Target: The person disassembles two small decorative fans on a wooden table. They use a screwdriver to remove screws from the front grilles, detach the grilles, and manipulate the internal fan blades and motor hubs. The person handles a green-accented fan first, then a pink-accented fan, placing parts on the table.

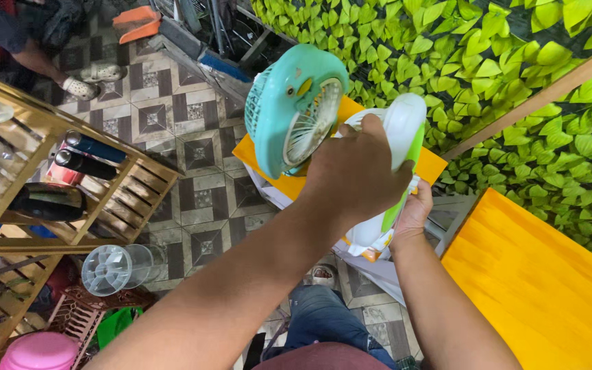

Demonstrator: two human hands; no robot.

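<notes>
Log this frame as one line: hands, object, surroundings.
left hand: gripping white fan base | right hand: supporting base underneath | turquoise fan head: tilted | wooden shelf: left

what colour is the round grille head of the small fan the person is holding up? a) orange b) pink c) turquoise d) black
c, the small fan has a turquoise round grille head, raised by the left hand and right hand against the green leaf wall.

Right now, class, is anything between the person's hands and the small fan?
Nothing visible. The left hand grips the white base of the turquoise fan from above, and the right hand holds it from below, both touching.
</notes>
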